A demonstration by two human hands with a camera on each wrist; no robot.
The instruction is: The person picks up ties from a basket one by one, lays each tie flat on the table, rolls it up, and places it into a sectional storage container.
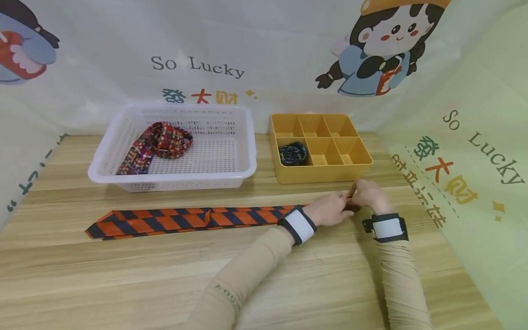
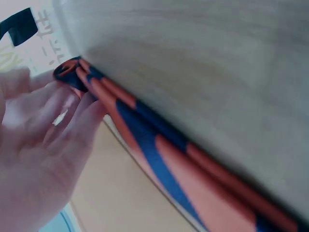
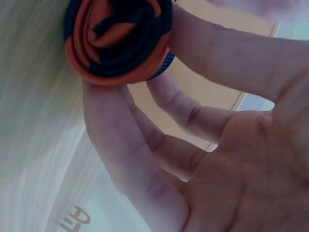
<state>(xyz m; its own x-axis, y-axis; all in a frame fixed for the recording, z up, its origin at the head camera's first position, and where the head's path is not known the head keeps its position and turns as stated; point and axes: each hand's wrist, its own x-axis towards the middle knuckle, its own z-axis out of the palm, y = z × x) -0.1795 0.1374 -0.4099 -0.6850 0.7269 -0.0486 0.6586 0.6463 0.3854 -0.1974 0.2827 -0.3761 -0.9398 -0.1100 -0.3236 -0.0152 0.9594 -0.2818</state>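
Note:
An orange and navy checked necktie (image 1: pixel 165 221) lies lengthwise on the table, its wide pointed end at the left. Its right end is wound into a small coil, seen end-on in the right wrist view as a rolled necktie end (image 3: pixel 118 41). My right hand (image 1: pixel 370 196) pinches this coil between thumb and fingers. From the left, my left hand (image 1: pixel 327 209) reaches over the narrow part, fingers and thumb around the coil's near side. In the left wrist view the left hand (image 2: pixel 48 140) partly hides the coil.
Behind the necktie stands a white perforated basket (image 1: pixel 185 176) holding a multicoloured woven necktie (image 1: pixel 169 140), loosely coiled. To its right is a yellow six-compartment box (image 1: pixel 326 174); a dark rolled necktie (image 1: pixel 293 153) sits in its front left compartment. Printed cloth hangs behind and at the right.

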